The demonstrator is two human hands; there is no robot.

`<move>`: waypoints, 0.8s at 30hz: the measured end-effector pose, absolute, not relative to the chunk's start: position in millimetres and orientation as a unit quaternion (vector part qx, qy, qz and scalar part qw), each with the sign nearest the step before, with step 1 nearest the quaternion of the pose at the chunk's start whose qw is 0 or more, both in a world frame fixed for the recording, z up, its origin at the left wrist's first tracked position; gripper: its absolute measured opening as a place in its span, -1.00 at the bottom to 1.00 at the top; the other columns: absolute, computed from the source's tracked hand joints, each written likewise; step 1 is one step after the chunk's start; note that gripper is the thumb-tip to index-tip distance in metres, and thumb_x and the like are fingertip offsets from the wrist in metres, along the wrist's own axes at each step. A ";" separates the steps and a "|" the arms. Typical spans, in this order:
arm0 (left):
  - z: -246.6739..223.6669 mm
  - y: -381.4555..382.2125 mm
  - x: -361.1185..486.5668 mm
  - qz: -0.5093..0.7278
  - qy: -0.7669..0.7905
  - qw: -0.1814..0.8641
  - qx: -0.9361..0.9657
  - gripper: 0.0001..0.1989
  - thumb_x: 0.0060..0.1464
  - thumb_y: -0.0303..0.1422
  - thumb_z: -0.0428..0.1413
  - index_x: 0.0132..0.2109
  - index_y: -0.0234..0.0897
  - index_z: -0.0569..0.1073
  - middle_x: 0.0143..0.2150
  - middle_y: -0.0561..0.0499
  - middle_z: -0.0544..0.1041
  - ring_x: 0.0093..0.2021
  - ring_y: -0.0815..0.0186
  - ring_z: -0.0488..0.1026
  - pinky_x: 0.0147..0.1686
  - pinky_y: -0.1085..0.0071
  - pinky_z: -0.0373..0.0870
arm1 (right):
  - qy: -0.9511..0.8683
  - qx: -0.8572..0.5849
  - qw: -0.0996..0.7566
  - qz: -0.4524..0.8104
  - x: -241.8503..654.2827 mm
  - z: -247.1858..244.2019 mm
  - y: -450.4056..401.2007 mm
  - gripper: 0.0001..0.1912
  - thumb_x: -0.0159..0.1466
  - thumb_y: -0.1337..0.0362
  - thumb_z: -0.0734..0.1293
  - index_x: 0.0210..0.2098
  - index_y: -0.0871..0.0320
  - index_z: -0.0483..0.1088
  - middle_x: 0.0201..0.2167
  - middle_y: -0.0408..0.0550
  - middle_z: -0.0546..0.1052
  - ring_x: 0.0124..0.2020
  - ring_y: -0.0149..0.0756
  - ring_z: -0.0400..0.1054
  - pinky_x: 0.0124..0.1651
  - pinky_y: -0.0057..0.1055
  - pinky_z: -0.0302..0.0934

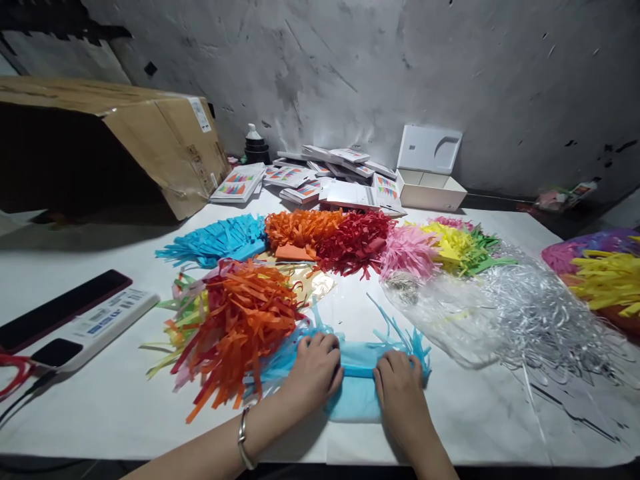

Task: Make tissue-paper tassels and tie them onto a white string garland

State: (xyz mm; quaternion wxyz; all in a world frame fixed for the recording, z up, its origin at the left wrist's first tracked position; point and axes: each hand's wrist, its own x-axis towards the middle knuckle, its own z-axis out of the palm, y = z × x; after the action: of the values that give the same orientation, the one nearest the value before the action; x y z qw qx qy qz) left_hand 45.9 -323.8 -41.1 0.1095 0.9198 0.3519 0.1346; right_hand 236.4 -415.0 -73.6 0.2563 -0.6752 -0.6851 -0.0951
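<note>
On the table in front of me lies a blue fringed tissue paper piece (359,371) with a folded band across its middle and strips at its ends. My left hand (315,367) curls its fingers over the left part of the band. On the right part, my right hand (401,387) grips it the same way. The thumbs and the paper under the palms are partly hidden. Just left of my left hand rests an orange tissue fringe bundle (255,320), lying over red, pink, yellow and green strips.
Behind stands a row of blue (220,241), orange (303,230), red (357,240), pink (410,252) and yellow (456,245) tissue bundles. Silver tinsel (545,313) lies right, a phone (65,310) and white device left. A cardboard box (173,147), flat packages (345,193) and open white box (433,193) stand farther back.
</note>
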 end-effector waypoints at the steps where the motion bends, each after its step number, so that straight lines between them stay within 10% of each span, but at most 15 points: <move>1: -40.9 -323.6 48.8 0.128 0.366 0.105 0.916 -0.99 0.12 -0.44 0.14 -0.28 -0.27 0.46 -0.07 -0.14 0.49 -0.07 0.03 0.33 -0.12 0.08 0.18 | -0.677 -0.685 0.249 -0.106 234.5 -73.6 -412.4 -0.74 0.41 0.38 0.12 -0.37 0.11 0.33 -0.31 0.00 0.45 -0.19 -0.08 0.33 0.10 0.05 0.01; 24: -52.8 -311.0 49.8 0.219 0.199 0.119 0.948 -0.95 0.18 -0.45 0.13 -0.25 -0.22 0.47 -0.04 -0.04 0.50 0.00 0.13 0.33 0.13 0.05 0.12 | -0.759 -0.562 0.317 -0.091 217.2 -67.1 -404.2 -0.74 0.40 0.44 0.18 -0.38 0.11 0.38 -0.46 -0.15 0.46 -0.33 -0.28 0.29 0.09 -0.17 0.03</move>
State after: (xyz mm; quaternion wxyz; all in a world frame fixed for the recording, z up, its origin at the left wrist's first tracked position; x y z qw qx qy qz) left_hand 49.8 -311.0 -52.8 0.1192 0.9478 0.1985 0.2194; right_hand 217.2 -404.2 -67.1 0.3172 -0.5618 -0.7586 -0.0914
